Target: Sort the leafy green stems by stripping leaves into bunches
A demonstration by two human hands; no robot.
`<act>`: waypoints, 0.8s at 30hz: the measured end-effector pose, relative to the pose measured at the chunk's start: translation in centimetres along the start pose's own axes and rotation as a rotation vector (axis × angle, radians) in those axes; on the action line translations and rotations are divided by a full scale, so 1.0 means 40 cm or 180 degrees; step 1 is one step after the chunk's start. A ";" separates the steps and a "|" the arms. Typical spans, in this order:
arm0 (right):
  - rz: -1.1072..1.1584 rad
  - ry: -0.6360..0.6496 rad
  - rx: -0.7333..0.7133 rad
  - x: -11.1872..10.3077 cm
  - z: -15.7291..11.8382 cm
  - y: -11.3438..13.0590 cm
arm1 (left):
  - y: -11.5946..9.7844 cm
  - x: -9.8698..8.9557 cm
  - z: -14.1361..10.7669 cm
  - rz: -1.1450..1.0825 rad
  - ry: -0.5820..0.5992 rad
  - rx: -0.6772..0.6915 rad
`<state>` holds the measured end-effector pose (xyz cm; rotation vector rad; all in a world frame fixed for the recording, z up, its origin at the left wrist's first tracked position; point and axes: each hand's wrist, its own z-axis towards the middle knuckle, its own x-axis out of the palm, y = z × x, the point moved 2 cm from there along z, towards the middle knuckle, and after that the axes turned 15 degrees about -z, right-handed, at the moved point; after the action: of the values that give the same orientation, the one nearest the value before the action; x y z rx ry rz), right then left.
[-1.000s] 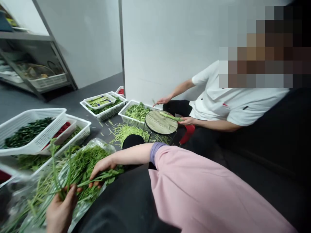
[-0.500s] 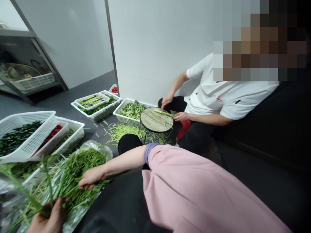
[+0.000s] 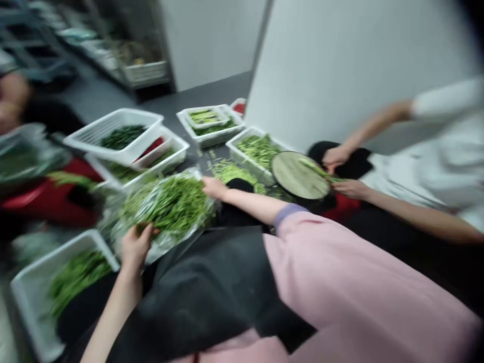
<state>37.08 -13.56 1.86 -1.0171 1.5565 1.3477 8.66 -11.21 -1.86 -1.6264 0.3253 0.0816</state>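
A clear plastic bag (image 3: 153,250) lies open in front of me, heaped with leafy green stems (image 3: 181,204). My left hand (image 3: 136,244) is closed at its near left edge, fingers curled against the plastic and greens. On the far right side of the bag, my right hand (image 3: 215,187) grips the rim, its fingertips partly hidden. Blur softens both hands. Just left of my knee sits a white basket (image 3: 28,275) holding more greens (image 3: 79,277).
White baskets (image 3: 113,121) of vegetables stand beyond the bag. Trimmings (image 3: 236,174) litter the floor beside a round stool (image 3: 298,176). At right, a co-worker's hands (image 3: 351,189) hold a green stalk over it. Another person's arm (image 3: 13,96) shows at far left, near a red object (image 3: 49,201).
The view has swung left and blurred. The stalks in my left hand no longer show, and that hand is now at the bag's edge. My right hand moved from amid the greens to the bag's far rim.
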 end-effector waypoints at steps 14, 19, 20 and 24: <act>0.0149 -0.1089 -0.1060 0.024 0.035 0.068 | 0.069 -0.058 -0.009 -0.1816 0.0826 -0.0625; -0.0831 -0.0858 -0.2213 0.025 0.020 0.136 | 0.060 -0.050 -0.014 -0.1847 0.1065 -0.0631; -0.1029 -0.0780 -0.2409 0.032 0.018 0.153 | 0.060 -0.046 -0.016 -0.1823 0.1129 -0.0656; -0.1889 -0.0548 -0.2871 0.060 0.022 0.200 | 0.061 -0.035 -0.019 -0.1751 0.1275 -0.0712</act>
<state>28.81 -12.02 2.18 -1.6649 0.3857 1.6344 6.58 -11.85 -3.78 -1.8991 0.1646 -0.6519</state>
